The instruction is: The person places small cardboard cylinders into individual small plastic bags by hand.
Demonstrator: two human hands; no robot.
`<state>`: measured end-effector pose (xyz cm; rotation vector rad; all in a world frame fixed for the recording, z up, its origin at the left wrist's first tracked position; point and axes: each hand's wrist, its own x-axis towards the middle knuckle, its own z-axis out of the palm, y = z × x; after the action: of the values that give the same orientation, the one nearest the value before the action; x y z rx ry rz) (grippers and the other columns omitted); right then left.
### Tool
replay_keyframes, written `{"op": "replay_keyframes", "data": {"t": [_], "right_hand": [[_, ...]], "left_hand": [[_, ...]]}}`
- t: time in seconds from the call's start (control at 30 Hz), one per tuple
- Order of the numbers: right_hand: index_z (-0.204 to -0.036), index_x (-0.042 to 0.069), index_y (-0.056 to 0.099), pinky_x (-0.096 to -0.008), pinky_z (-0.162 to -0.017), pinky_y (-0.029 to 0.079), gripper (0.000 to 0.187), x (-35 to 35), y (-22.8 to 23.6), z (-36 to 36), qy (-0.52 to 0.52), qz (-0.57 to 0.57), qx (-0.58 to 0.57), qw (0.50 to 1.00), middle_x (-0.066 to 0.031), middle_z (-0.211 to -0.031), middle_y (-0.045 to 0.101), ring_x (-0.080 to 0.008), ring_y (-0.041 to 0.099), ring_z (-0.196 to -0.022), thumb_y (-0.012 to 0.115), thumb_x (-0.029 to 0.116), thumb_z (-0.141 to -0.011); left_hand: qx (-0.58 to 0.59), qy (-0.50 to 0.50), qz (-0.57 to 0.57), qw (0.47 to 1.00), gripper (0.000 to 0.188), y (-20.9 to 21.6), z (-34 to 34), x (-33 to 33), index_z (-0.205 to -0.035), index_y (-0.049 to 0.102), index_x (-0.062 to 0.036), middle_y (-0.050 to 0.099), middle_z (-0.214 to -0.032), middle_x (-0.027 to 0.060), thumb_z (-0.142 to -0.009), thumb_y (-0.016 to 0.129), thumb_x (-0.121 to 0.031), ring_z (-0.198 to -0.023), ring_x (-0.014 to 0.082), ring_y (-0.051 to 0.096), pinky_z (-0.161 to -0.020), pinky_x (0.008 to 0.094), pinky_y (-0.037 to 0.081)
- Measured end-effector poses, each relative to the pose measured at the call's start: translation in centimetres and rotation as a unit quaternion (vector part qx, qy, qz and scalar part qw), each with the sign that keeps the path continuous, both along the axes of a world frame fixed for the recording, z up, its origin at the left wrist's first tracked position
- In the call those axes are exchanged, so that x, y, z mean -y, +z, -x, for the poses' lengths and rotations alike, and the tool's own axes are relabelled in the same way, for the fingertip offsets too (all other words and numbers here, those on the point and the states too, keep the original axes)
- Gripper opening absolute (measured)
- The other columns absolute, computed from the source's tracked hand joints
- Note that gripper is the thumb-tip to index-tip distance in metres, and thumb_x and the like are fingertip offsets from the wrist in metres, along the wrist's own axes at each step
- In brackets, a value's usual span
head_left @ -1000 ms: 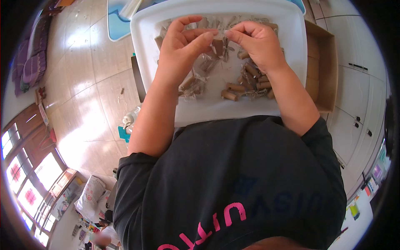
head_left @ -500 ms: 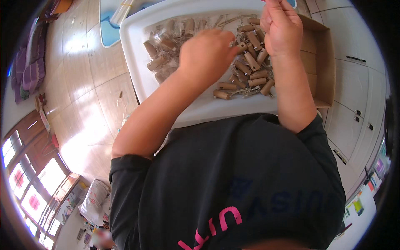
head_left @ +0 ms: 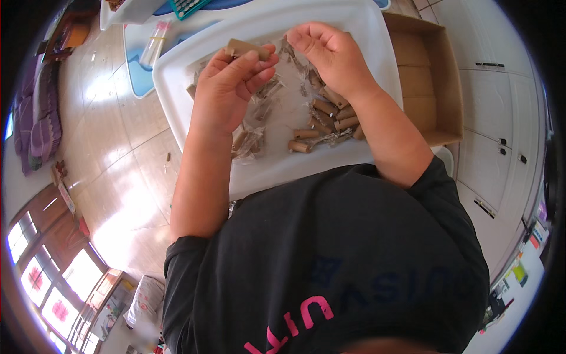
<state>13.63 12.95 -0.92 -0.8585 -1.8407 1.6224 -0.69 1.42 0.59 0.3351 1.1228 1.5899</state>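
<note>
"left hand (head_left: 227, 85) pinches a brown cylinder (head_left: 244, 48) between thumb and fingers, over the far left part of the white tray (head_left: 283, 169). and the right hand (head_left: 333, 59)?"

"thumb and fingers drawn close together, over the middle of the tray's far half, with no cylinder showing in them. whether it grips something thin, i can't tell."

"how would you handle that piece well?"

"a light pinch should do, i'd say, with one end left uncovered for the other fingertips. i'd work right above the tray's floor, so a slip lands inside its rim, and bring both hands close rather than reach."

"where's the room to move?"

"loose cylinders (head_left: 299, 146) lie heaped in the tray's right half, clear bags (head_left: 256, 140) in its left. a pale strip of tray floor shows between them; that looks like the easiest lane."

"and past the edges?"

"a cardboard box (head_left: 418, 118) stands just beside the tray's right edge, so i'd allow for it when swinging right. beyond the tray's far left corner, a clear plastic bundle (head_left: 154, 44) lies on a blue-and-white surface (head_left: 138, 79)."
</note>
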Motion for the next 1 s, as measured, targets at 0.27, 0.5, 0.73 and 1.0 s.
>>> {"op": "replay_keyframes", "data": {"t": [0.27,0.5,0.73,1.0], "right_hand": [[-0.090,0.001,0.064,-0.0234,-0.054,0.038,0.035,0.3,-0.5,0.0,0.143,0.065,0.043,0.987,0.0017,-0.063,0.053,-0.0069,0.046,-0.059,0.068,0.033,-0.077],[-0.093,0.002,0.062,-0.0197,-0.055,0.037,0.024,0.7,-0.7,0.3,0.119,-0.006,0.100,0.988,-0.0001,-0.073,0.058,-0.0040,0.047,-0.061,0.066,0.021,-0.079],[-0.100,0.002,0.059,-0.0136,-0.047,0.026,0.020,-0.6,-0.4,-0.1,0.064,0.193,-0.098,0.974,0.0005,-0.075,0.057,0.0005,0.039,-0.057,0.056,0.018,-0.088],[-0.095,0.001,0.063,-0.0137,-0.047,0.028,0.017,-1.2,-0.1,-0.7,0.039,0.199,-0.109,0.973,0.0014,-0.073,0.055,-0.0010,0.042,-0.059,0.058,0.016,-0.087]], "left_hand": [[0.095,0.091,-0.074,0.989,0.028,-1.2,0.7,0.9,-0.110,0.041,-0.0025,0.058,-0.100,0.0216,-0.085,0.052,-0.001,-0.091,0.0277,0.062,-0.075,0.0298,0.055],[0.116,0.098,-0.077,0.985,0.015,-1.2,0.8,0.9,-0.095,0.044,-0.0036,0.060,-0.096,0.0187,-0.085,0.054,-0.002,-0.091,0.0273,0.062,-0.075,0.0298,0.055],[0.023,0.113,-0.019,0.993,0.014,-1.5,1.2,1.0,-0.092,0.047,-0.0041,0.062,-0.090,0.0134,-0.084,0.059,-0.006,-0.082,0.0224,0.064,-0.069,0.0281,0.054],[-0.027,0.077,0.011,0.997,0.021,-1.3,1.3,1.0,-0.093,0.048,-0.0036,0.062,-0.086,0.0093,-0.080,0.064,-0.006,-0.074,0.0179,0.063,-0.062,0.0254,0.053]]}}
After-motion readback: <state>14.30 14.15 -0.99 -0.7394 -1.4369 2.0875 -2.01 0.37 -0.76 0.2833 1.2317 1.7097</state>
